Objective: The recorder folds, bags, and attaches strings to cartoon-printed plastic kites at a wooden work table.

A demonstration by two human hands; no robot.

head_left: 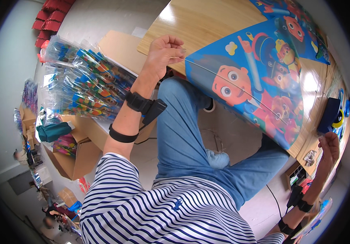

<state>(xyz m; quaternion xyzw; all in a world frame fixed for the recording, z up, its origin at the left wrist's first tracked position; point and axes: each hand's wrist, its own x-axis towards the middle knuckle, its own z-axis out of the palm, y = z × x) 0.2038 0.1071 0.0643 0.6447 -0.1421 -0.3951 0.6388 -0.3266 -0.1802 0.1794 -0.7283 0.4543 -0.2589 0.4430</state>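
Note:
A blue kite [232,81] printed with cartoon figures lies over the table's near edge and hangs towards my knees. A thin straight line, a rod or a cord, runs slantwise across it. My left hand [166,55] is raised by the kite's left corner, fingers curled in towards the thumb. Whatever it pinches is too small to make out. Far out to the right, my right hand [330,147] is lifted near the table's edge with fingertips drawn together. I cannot make out what is between them. Black straps circle both forearms.
More printed kite sheets [321,44] cover the far right of the wooden table [199,22]. A dark blue tape dispenser [330,116] stands at the right. On my left are plastic-wrapped kites [89,81] in a heap and an open carton [75,160].

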